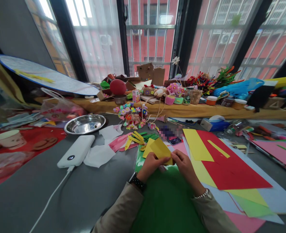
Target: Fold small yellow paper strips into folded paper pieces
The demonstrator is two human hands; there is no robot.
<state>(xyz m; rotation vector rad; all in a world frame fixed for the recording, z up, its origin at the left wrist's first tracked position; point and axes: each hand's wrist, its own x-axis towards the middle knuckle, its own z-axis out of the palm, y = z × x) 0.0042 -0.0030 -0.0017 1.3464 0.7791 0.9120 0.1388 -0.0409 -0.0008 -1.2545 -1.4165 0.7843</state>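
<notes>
Between my two hands, above the green mat (167, 197), I hold a piece of yellow paper (160, 148). My left hand (150, 165) grips its lower left side, thumb on top. The fingertips of my right hand (182, 163) pinch its right corner. Another yellow paper piece (147, 148) shows just behind it, partly covered. Beyond my hands lie cut yellow paper strips (136, 138) and green paper strips (150, 136). Pink paper (118, 141) and torn white paper (99, 155) are to the left of them.
A white power bank (76, 152) with a cable and a steel plate (85, 124) stand at left. Red paper (232, 161), yellow sheets (198, 145) and a thin yellow strip (218, 149) lie at right. Craft flowers (131, 114) and a crowded ledge (96, 106) stretch along the window.
</notes>
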